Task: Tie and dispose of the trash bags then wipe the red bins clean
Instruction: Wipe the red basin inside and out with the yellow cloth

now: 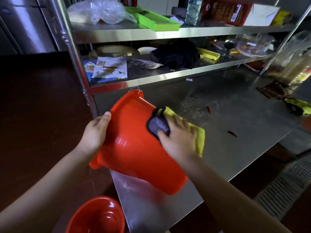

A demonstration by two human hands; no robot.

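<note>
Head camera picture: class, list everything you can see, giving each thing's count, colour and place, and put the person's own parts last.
bin: one, red, tipped on its side on the steel table, held in both hands
second bin: one, red, bottom edge, below the table
cloth: one, yellow with a dark-edged grey patch, pressed on the tipped bin's wall
second cloth: one, yellow and dark, far right on the table
box: one, green, top shelf
clear bag: one, top shelf
papers: several, white, lower shelf
left hand: grips the tipped bin's rim
right hand: presses the cloth on the bin
</note>
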